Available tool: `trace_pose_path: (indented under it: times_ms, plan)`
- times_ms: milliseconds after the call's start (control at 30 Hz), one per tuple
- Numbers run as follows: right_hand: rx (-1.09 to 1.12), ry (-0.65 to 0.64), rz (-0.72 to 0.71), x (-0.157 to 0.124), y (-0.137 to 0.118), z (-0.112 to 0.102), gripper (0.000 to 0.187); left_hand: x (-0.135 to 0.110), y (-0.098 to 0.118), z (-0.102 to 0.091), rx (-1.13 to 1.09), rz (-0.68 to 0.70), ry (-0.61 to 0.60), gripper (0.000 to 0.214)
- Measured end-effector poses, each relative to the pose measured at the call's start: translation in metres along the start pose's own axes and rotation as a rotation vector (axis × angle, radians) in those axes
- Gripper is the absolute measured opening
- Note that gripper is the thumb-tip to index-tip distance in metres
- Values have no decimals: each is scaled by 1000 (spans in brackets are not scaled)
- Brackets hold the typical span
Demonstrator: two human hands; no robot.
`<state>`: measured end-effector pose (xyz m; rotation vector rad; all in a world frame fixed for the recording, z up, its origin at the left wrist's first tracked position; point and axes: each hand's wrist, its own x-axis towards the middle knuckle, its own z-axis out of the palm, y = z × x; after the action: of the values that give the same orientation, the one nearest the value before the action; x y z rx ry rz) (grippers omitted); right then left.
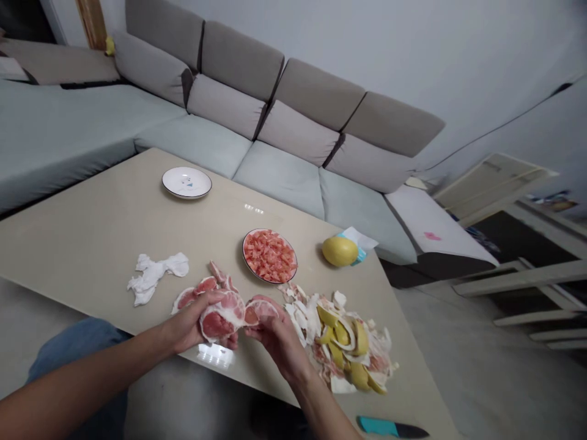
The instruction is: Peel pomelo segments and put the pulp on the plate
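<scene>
Both hands hold a peeled pink pomelo (224, 315) just above the near edge of the beige table (92, 232). My left hand (190, 324) wraps its left side with closed fingers. My right hand (275, 339) grips a segment on the right side. More pomelo segments (204, 287) lie on the table right behind the hands. A plate of pink pomelo pieces (269, 255) stands a little beyond them.
A heap of yellow and white peel (343, 342) lies right of my right hand. A crumpled tissue (153, 275) is to the left, an empty white plate (186, 182) at the far side, a whole yellow pomelo (339, 250) at the right edge. A teal-handled knife (389, 428) lies near.
</scene>
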<state>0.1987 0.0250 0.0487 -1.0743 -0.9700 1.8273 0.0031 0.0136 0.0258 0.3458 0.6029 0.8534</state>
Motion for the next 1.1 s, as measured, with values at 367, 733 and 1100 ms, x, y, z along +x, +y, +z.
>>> trace_pose_path:
  times_ms: [367, 733, 1100]
  plan:
    - [151, 61, -38, -5, 7, 14, 26, -1, 0, 3, -122, 94, 30, 37]
    - [-42, 345, -97, -2, 18, -38, 36, -6, 76, -10, -343, 493, 259, 23]
    - [-795, 40, 39, 32, 36, 3, 21, 3, 78, -18, -260, 474, 330, 8]
